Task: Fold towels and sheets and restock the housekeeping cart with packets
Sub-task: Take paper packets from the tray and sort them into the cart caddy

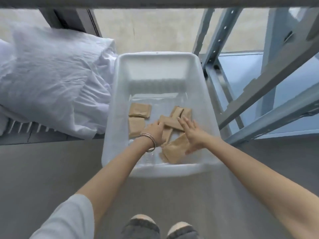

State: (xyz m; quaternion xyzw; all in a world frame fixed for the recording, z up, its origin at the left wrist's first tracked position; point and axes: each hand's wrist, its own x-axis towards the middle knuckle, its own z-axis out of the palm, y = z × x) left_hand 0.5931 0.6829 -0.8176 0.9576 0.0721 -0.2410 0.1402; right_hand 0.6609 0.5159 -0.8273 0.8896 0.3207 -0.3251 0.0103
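Observation:
A white plastic bin [158,69] stands on the floor in front of me. Several brown paper packets lie on its bottom: two flat ones [139,110] at the left, a crossed pile [172,124] in the middle, and one [174,150] near the front wall. My left hand [154,131], with bangles on the wrist, rests on the left end of the crossed pile, fingers curled onto a packet. Over the right side of that pile my right hand [193,133] hovers flat, fingers spread, holding nothing.
A heap of crumpled white sheets [51,75] lies to the left of the bin on a low surface. Grey-blue metal shelving uprights [241,83] rise on the right. Grey floor lies below, with my shoes [160,226] at the bottom edge.

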